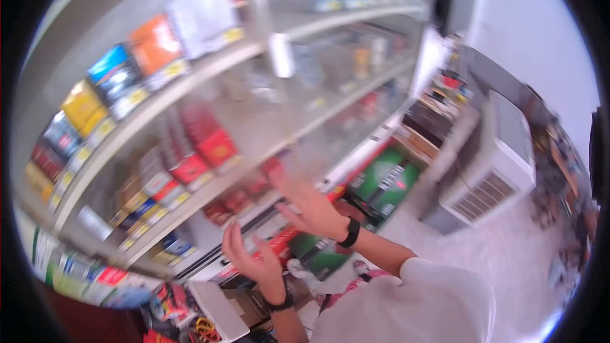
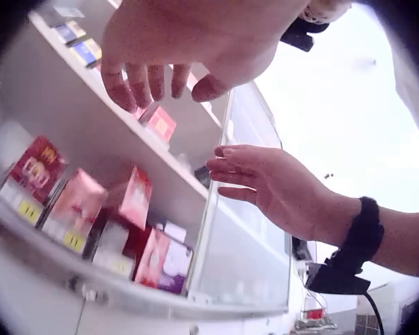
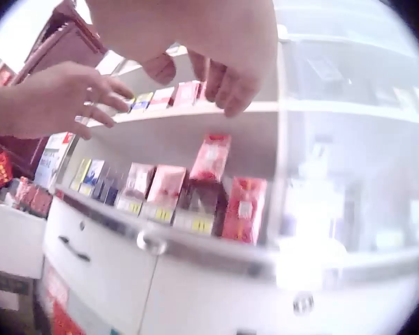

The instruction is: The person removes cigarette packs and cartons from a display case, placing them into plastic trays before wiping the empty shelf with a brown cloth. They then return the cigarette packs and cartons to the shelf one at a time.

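Both hands hang in front of a shelved cabinet with nothing in their fingers. My left hand [image 1: 254, 263] is lower and to the left, its fingers spread and loosely bent toward the shelf. To its right my right hand [image 1: 312, 211] reaches forward with fairly straight fingers. On the lower shelf, a red packet [image 3: 213, 157] leans up on top of a dark pack, below the right fingertips in the right wrist view. Beside it stand another red packet [image 3: 244, 209] and a pink-red pack [image 3: 166, 192] with a price tag. Each wrist wears a black band.
Rows of packs, such as an orange pack [image 1: 154, 44], line the upper shelves. A glass pane [image 2: 244, 230] covers the cabinet's right part. Green boxes [image 1: 384, 181] lie low at the right, near a white air cooler [image 1: 492, 165]. White drawers [image 3: 216, 293] run below the shelf.
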A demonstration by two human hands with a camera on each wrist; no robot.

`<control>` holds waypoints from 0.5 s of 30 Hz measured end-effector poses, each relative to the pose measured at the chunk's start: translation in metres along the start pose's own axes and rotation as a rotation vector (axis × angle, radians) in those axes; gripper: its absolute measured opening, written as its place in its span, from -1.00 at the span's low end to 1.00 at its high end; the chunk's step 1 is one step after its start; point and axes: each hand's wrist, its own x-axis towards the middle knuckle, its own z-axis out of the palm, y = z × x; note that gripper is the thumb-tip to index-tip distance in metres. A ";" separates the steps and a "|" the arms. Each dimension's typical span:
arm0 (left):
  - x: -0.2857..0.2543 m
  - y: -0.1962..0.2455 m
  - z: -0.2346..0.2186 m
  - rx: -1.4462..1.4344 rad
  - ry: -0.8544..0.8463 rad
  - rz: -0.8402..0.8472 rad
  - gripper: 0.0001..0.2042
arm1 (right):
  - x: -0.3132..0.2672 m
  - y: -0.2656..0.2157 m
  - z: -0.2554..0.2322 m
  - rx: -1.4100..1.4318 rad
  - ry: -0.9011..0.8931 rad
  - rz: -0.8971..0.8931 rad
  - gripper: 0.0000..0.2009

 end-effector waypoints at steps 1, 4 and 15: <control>-0.024 -0.001 -0.006 -0.037 -0.107 -0.111 -0.60 | -0.038 0.007 -0.004 0.073 -0.072 0.001 -0.42; -0.111 -0.042 0.012 0.023 -0.402 -0.179 -0.63 | -0.131 0.016 -0.042 0.049 -0.392 0.164 -0.54; -0.288 -0.070 0.136 -0.057 -1.670 -0.166 -0.46 | -0.353 0.105 -0.169 -0.050 -0.917 1.175 -0.53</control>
